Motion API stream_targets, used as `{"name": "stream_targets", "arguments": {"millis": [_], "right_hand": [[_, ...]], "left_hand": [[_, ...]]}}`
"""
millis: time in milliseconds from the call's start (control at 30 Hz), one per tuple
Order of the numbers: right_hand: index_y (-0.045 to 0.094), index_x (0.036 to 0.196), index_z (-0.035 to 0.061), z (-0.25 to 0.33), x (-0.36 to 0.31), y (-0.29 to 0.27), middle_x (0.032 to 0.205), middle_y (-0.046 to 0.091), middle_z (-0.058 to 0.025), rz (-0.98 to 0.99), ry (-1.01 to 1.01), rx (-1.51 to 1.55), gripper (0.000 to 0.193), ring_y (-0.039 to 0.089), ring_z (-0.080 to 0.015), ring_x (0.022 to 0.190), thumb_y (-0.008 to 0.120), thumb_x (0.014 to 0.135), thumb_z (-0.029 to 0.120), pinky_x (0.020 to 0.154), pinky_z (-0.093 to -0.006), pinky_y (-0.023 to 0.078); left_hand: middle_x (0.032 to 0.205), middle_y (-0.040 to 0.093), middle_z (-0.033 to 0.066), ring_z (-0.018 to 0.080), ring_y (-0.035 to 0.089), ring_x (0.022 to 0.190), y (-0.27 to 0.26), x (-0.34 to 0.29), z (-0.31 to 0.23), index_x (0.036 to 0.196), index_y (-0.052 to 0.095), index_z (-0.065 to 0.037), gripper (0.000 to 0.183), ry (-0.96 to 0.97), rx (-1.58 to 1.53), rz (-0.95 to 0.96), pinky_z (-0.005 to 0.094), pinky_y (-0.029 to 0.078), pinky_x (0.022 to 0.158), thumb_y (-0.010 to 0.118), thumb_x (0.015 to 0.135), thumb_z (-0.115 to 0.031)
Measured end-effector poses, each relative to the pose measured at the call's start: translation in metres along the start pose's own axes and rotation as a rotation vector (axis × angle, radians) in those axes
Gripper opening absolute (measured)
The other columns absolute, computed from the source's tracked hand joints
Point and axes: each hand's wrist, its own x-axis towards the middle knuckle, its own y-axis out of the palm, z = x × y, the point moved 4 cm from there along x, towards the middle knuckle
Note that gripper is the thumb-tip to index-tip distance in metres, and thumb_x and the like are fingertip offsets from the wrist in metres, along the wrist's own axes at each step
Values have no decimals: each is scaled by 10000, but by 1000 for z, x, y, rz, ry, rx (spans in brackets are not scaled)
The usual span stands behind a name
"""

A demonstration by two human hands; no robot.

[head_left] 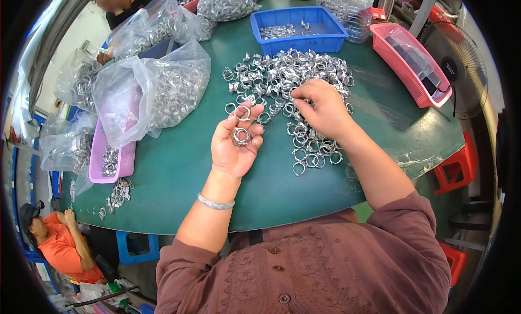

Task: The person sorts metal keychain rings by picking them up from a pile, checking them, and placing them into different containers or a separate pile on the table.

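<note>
My left hand [230,151] is palm up with curled fingers, just left of a heap of silvery metal rings [304,70]. A few rings [241,136] lie stacked in its palm. Another ring [242,113] stands upright at its fingertips. My right hand [321,105] reaches over the middle of the heap, palm down, thumb and fingers drawn together at its left side. Whatever those fingertips pinch is hidden or too small to name. Looser rings [313,160] spread toward me below the right wrist. Many have small lugs on the band.
A blue tray [298,45] stands behind the heap, with pink [388,56] and lilac [130,151] baskets to either side. Clear bags of rings [176,91] crowd the left of the green table [271,194]. A fan [456,70] is at right. Two people are at left.
</note>
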Motion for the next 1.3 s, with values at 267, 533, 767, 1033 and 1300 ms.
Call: {"name": "stream_targets", "arguments": {"millis": [267, 533, 767, 1033, 1300], "right_hand": [[667, 769, 69, 19, -1, 24, 909, 540, -58, 273, -31, -496, 174, 451, -237, 963, 671, 685, 222, 841, -398, 324], [670, 753, 86, 18, -2, 27, 923, 544, -62, 296, -34, -488, 91, 451, -241, 966, 630, 714, 157, 842, -394, 324], [609, 833, 55, 20, 3, 16, 914, 576, -41, 76, -48, -40, 67, 507, -210, 876, 564, 783, 59, 784, -335, 390], [535, 908, 19, 22, -11, 27, 827, 599, -79, 265, 713, 1435, 106, 584, -161, 712, 500, 894, 119, 662, -286, 477], [525, 920, 15, 21, -18, 36, 840, 600, -102, 311, 780, 1606, 111, 614, -188, 716, 492, 895, 119, 645, -306, 505]], "left_hand": [[978, 614, 91, 203, 593, 805, -2, -2, -5, 1082, 554, -64, 319, 46, 82, -136, 301, 474, 655, 452, 865, -273], [911, 599, 78, 230, 584, 851, -7, -5, -3, 1046, 563, -44, 223, 47, 161, -178, 308, 499, 666, 519, 854, -149], [906, 595, 45, 164, 571, 803, 1, -6, 0, 1089, 542, -68, 253, 12, 315, -229, 266, 464, 628, 538, 837, -90], [846, 584, 5, 74, 487, 687, 14, -11, 8, 1091, 547, -74, 251, 72, 572, -115, 205, 376, 551, 559, 841, -88], [810, 547, -20, 24, 449, 630, 23, -12, 10, 1089, 558, -49, 249, 141, 662, -103, 165, 351, 520, 564, 840, -70]]}}
